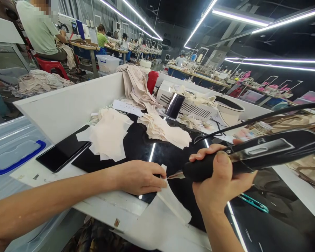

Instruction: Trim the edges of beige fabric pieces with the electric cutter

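Note:
My left hand [144, 177] is at the front of the glossy black board, fingers pressed together on the upper edge of a cream fabric piece [174, 201]. That piece lies partly on the black surface and partly over the white table edge. In my right hand [220, 182] is a black corded tool [262, 150] with a narrow flat metal tip [176, 175], like a small hand iron. The tip points left, close to the fabric edge; whether it touches is unclear. Behind my hands lie two stacks of cut cream fabric, one at left [109, 133] and one in the middle [165, 131].
A black phone-like slab [63, 152] rests at the left. Teal-handled snips [254, 203] lie right of my wrist. A white vented box [194, 108] and draped beige fabric [136, 84] stand at the back. The tool's cable [265, 115] runs off right. Co-workers sit at sewing machines beyond.

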`<state>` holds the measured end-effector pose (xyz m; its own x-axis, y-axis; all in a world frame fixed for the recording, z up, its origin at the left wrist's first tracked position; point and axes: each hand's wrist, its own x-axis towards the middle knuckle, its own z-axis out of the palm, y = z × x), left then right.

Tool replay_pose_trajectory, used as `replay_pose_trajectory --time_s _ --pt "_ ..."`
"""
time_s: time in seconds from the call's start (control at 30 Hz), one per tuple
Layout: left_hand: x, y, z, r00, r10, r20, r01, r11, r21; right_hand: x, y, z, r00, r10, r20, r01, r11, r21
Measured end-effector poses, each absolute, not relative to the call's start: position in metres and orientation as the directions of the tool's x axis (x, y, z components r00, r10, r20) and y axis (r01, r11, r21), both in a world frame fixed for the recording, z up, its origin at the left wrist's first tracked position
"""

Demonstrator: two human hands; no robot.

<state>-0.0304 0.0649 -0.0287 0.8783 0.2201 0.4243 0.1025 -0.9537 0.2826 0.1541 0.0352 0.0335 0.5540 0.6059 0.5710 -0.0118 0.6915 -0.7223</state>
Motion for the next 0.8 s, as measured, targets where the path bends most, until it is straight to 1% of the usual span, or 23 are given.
replay_pose_trajectory --time_s 0.13,0.3,0.5,0.67,0.73,0.8 --pt "-0.030 0.066 -0.029 0.886 0.222 0.408 0.104 -0.951 0.291 0.152 0.036 0.032 0.538 0.622 0.569 -0.008 0.679 -0.734" --pt "-0.032 0.066 -0.025 0.887 0.224 0.405 0.084 -0.939 0.334 0.155 0.037 0.031 0.521 0.635 0.571 -0.031 0.682 -0.730" --pt "-0.035 0.067 -0.023 0.888 0.245 0.388 0.100 -0.929 0.356 0.175 0.028 0.036 0.517 0.606 0.605 0.067 0.676 -0.734" --pt "-0.037 0.071 -0.021 0.877 0.310 0.367 0.166 -0.912 0.376 0.201 0.010 0.035 0.538 0.595 0.597 0.107 0.655 -0.748" --pt "-0.036 0.070 -0.018 0.871 0.335 0.358 0.202 -0.911 0.360 0.209 0.002 0.034 0.535 0.593 0.602 0.118 0.653 -0.748" --pt "-0.032 0.068 -0.014 0.863 0.342 0.371 0.235 -0.923 0.306 0.215 -0.004 0.033 0.533 0.588 0.608 0.142 0.646 -0.750"
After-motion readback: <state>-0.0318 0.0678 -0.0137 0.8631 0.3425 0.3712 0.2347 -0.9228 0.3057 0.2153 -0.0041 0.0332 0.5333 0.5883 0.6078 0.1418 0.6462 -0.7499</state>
